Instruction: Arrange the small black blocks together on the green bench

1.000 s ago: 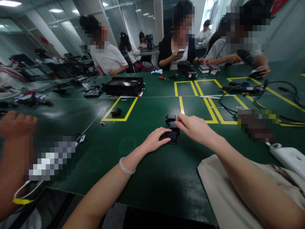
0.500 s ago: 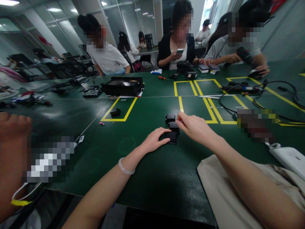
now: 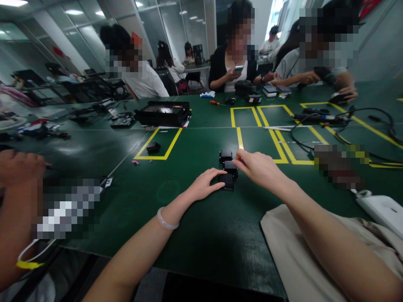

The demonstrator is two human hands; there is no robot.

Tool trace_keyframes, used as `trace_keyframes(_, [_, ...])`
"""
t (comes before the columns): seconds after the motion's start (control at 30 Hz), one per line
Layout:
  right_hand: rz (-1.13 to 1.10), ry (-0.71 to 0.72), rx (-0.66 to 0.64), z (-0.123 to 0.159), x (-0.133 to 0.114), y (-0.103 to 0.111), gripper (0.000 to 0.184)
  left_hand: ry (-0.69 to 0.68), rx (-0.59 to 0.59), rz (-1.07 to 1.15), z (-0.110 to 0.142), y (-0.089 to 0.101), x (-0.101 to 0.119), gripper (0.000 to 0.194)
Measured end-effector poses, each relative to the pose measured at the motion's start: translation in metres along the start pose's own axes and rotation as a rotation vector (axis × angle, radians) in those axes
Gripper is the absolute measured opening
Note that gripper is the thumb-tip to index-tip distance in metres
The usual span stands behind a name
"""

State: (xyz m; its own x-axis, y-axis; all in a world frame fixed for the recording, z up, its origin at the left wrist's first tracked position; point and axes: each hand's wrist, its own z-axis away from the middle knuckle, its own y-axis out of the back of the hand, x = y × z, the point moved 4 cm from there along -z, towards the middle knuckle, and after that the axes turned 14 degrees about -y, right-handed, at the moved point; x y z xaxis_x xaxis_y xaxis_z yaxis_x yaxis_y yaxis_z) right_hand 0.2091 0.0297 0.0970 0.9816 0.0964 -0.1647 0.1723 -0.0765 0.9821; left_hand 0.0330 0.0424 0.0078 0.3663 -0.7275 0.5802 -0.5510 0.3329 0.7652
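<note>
Where three small black box-shaped parts stand in a short column at the centre of the frame, the nearest block (image 3: 227,183) lies under the fingertips of the left hand (image 3: 204,185), thumb and fingers parted; whether it grips cannot be told. The right hand (image 3: 260,167) is curled, thumb and forefinger at the right side of the middle block (image 3: 231,168); any pinch is hidden. Just beyond is the far block (image 3: 226,157). All rest on a glossy dark-green worktop (image 3: 195,228). Left of centre, another small black block (image 3: 153,147) sits inside a yellow tape outline (image 3: 174,144). Beige cloth (image 3: 280,235) covers the lower right.
</note>
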Motion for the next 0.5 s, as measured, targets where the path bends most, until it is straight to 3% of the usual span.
trace_keyframes(0.23, [-0.033, -0.008, 0.016, 0.0006, 0.0017, -0.0005, 0.020, 0.004, -0.005, 0.002, -0.0008, -0.0004, -0.0005, 0.039])
trace_keyframes(0.5, [-0.001, -0.025, 0.007, -0.0028, 0.0001, -0.0026, 0.030, -0.008, -0.007, -0.004, 0.0005, 0.0004, -0.0021, 0.038])
